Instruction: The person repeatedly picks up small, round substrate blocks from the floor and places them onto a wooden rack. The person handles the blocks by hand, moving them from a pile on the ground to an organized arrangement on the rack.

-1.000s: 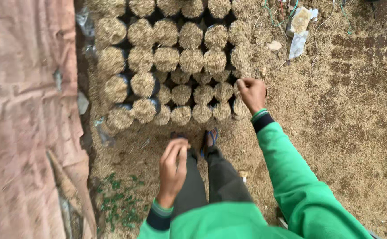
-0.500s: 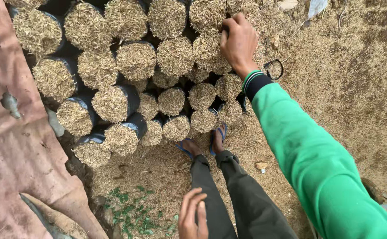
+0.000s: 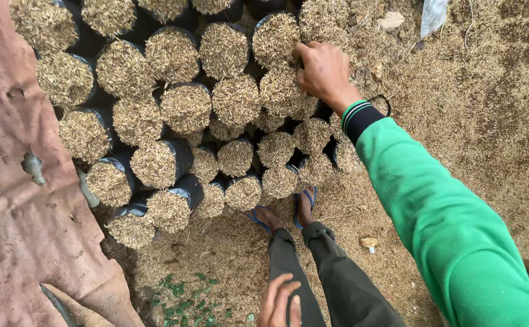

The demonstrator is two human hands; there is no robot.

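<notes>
While left hand hangs loose & empty, right hand grips husk-filled bag beneath.

Soft even daylight; sharp focus; faint shadows

Outdoors in soft, even daylight. The ground is bare earth strewn with dry husks. A worn reddish sheet covers the left side. A small green weed grows near its near edge. A pale stone lies far right.
</notes>
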